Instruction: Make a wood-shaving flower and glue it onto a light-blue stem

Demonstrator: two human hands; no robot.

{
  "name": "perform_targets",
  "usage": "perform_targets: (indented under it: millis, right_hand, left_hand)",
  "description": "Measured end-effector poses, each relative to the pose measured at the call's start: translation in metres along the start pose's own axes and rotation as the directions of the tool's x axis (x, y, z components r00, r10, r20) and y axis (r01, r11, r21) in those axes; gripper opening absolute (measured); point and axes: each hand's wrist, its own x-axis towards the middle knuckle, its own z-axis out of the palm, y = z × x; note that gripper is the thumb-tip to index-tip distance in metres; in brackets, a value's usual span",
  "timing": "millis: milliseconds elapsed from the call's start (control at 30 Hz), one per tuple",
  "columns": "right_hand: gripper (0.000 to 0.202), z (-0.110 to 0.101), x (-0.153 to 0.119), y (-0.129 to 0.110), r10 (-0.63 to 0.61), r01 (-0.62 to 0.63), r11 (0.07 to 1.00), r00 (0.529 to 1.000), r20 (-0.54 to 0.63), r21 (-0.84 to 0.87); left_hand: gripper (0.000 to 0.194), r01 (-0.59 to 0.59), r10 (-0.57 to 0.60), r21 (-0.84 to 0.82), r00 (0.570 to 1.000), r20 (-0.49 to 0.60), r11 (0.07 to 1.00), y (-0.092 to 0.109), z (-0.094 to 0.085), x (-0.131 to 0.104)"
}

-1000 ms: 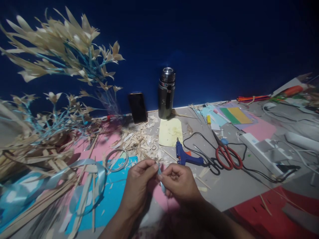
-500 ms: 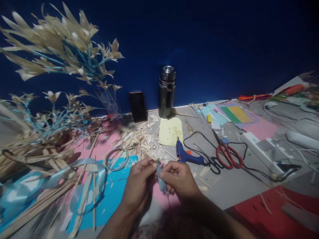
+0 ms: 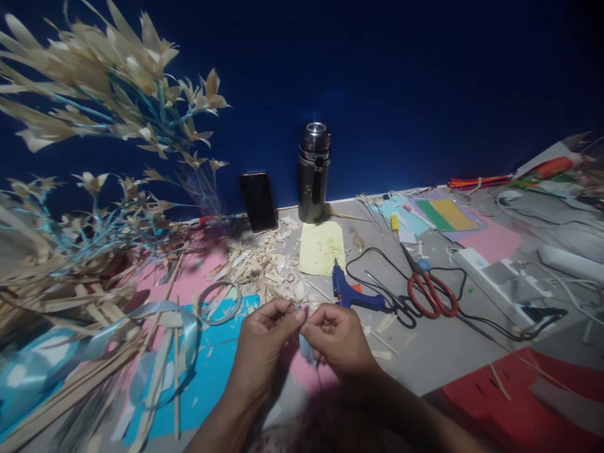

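My left hand (image 3: 267, 336) and my right hand (image 3: 340, 336) meet at the front middle of the table, fingertips touching or nearly so. Between them shows a pale tip (image 3: 299, 306), likely of a thin stem, pinched in my left fingers; its kind is mostly hidden. A short light blue ribbon (image 3: 307, 350) hangs from my right hand, held between thumb and fingers. Just beyond my right hand lies a blue glue gun (image 3: 353, 292) with its nozzle over a yellow paper (image 3: 322, 250). Dry pale shavings (image 3: 264, 267) are scattered beyond my left hand.
Red-handled scissors (image 3: 431, 294) and a black-handled pair (image 3: 403, 311) lie at right, near a white power strip (image 3: 493, 286). A steel flask (image 3: 314, 176) and a phone (image 3: 258, 201) stand by the wall. Dried flowers (image 3: 127, 94), wire (image 3: 221, 302) and loose ribbon (image 3: 186, 333) fill the left.
My left thumb has come down over the upper ribbon, so less of it shows between my hands. The view has shifted slightly; the things on the table have not moved.
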Motion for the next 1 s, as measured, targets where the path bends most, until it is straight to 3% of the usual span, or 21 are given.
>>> perform_targets:
  millis: [233, 333, 467, 567, 733, 867, 1000]
  right_hand:
    - [0.02, 0.003, -0.001, 0.0, -0.133, 0.124, 0.984, 0.989, -0.062, -0.127]
    - [0.019, 0.003, -0.002, -0.005, -0.121, 0.114, 0.983, 0.992, -0.043, -0.145]
    - [0.023, -0.001, -0.003, -0.009, 0.001, -0.001, 1.0, 0.995, 0.095, 0.002]
    - [0.032, -0.005, -0.001, -0.008, 0.015, -0.026, 0.998, 0.986, 0.165, 0.062]
    - [0.027, -0.004, -0.001, -0.009, 0.009, -0.015, 0.998, 0.994, 0.105, 0.059]
    - [0.018, -0.001, -0.004, -0.011, -0.14, 0.141, 0.989, 0.99, 0.01, -0.05]
    - [0.012, -0.002, -0.004, -0.013, -0.158, 0.161, 0.986, 0.985, 0.068, -0.043]
  left_hand:
    - [0.024, -0.061, 0.075, 0.174, 0.995, -0.072, 0.983, -0.002, -0.002, 0.001]
    - [0.023, -0.048, 0.058, 0.191, 0.997, -0.045, 0.98, -0.004, -0.004, 0.002]
    - [0.021, -0.043, 0.042, 0.133, 0.999, 0.011, 0.99, -0.004, -0.005, 0.003]
    - [0.018, 0.007, -0.009, 0.045, 0.999, 0.054, 0.999, 0.001, 0.0, 0.002]
    - [0.02, 0.091, -0.09, -0.01, 0.994, 0.07, 0.996, 0.008, 0.006, -0.003]
    - [0.023, 0.105, -0.101, -0.036, 0.991, 0.09, 0.994, 0.009, 0.006, -0.006]
    - [0.025, 0.137, -0.126, -0.092, 0.986, 0.113, 0.986, 0.011, 0.007, -0.007]
